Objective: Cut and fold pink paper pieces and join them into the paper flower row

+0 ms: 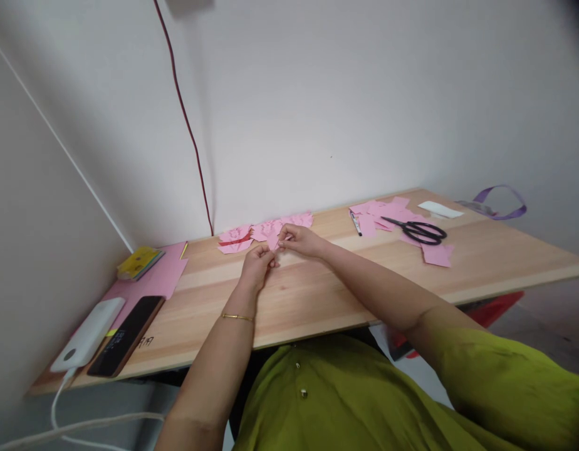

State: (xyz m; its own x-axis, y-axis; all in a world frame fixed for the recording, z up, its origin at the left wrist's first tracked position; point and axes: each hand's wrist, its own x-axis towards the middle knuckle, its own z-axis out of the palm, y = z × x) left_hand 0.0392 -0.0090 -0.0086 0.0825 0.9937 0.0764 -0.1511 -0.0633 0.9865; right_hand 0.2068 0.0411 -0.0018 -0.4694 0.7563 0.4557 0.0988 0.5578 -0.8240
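Note:
Near the middle of the wooden table, my left hand [257, 265] and my right hand [299, 240] meet, their fingertips pinched together. A small piece of pink paper [272, 239] shows between the fingers, its lower end at both fingertips. Part of it is hidden by the right fingers. Just behind the hands, along the wall, lie several cut pink paper pieces [235, 235] with a red strip [237, 241] across one group.
Black-handled scissors [418, 232] rest on pink scraps [390, 205] at the right, beside a pen [355, 223] and a white strip [440, 209]. At left are a phone [126, 336], a white power bank [89, 334], a pink sheet [163, 275] and a yellow packet [138, 262].

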